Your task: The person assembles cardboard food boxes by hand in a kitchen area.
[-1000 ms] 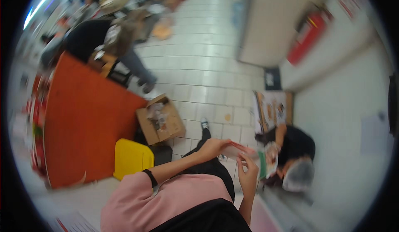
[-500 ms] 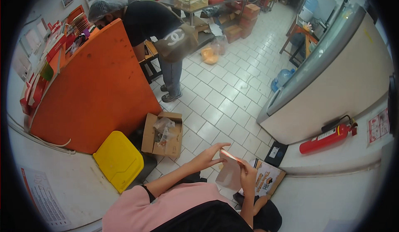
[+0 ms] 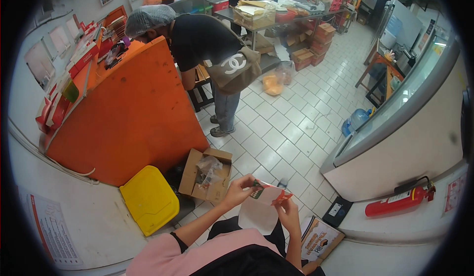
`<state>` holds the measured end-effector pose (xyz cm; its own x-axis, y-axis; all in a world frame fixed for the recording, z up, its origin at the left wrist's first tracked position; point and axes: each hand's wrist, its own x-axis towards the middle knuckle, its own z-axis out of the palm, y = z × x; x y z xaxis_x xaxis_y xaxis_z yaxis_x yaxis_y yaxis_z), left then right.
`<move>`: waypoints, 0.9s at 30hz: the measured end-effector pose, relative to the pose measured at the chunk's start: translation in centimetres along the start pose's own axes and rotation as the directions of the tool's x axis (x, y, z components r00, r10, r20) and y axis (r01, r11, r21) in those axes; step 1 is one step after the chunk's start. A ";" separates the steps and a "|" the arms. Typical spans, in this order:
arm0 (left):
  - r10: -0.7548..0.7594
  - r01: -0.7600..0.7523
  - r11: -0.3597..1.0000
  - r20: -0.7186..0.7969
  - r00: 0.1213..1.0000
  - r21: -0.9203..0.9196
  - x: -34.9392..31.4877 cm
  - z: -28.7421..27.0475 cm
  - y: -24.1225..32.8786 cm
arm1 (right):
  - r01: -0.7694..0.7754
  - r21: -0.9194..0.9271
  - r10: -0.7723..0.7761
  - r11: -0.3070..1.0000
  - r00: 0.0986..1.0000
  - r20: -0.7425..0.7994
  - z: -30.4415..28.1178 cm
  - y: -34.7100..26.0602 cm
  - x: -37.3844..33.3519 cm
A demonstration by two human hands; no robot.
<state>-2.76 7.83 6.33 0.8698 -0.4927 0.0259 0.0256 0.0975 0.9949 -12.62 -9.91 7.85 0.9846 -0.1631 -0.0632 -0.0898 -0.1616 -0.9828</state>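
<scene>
Hands meet at chest height over the tiled floor: left hand [image 3: 240,191] pinches the left top corner of a white paper bag [image 3: 258,212] with red-and-green print, right hand [image 3: 288,209] pinches the right corner, fingers of both clamped on the rim. Bag mouth looks barely parted, the body hanging flat and seemingly unfilled. Opening seems just begun; nothing appears loaded.

Between the hands, the white packet [image 3: 258,210] has top print too small to read, and its lower edge hides behind the pink sleeve [image 3: 197,254].
</scene>
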 end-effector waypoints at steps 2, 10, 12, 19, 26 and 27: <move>-0.058 0.061 0.998 -0.096 0.994 0.032 -0.5 -0.5 -0.4 | -0.033 -0.002 0.033 0.999 0.998 0.051 0.1 0.2 0.8; -0.116 0.078 0.983 -0.238 0.964 -0.166 2.1 0.6 0.9 | 0.091 -0.011 -0.091 0.996 0.996 0.016 -1.8 2.1 7.6; -0.171 0.156 0.984 -0.240 0.956 -0.080 2.8 0.9 -0.6 | 0.147 -0.027 -0.145 0.989 0.988 0.059 -3.6 2.5 10.0; -0.015 0.069 0.983 -0.299 0.954 0.168 13.5 8.4 -2.1 | 0.336 -0.137 -0.284 0.932 0.911 0.298 -15.3 1.9 16.7; -0.009 -0.019 0.985 0.160 0.987 0.173 25.2 20.2 -2.7 | 0.208 -0.281 -0.220 0.937 0.976 -0.009 -31.7 5.5 17.9; -0.015 -0.016 0.990 0.209 0.978 0.143 26.2 21.0 -2.8 | 0.213 -0.295 -0.226 0.931 0.974 -0.012 -33.2 5.8 18.2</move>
<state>9.65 -23.54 6.25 0.7469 -0.6642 0.0309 -0.0588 -0.0197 0.9981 -0.22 -46.15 6.79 0.9776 -0.1335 0.1627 0.0815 -0.4724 -0.8776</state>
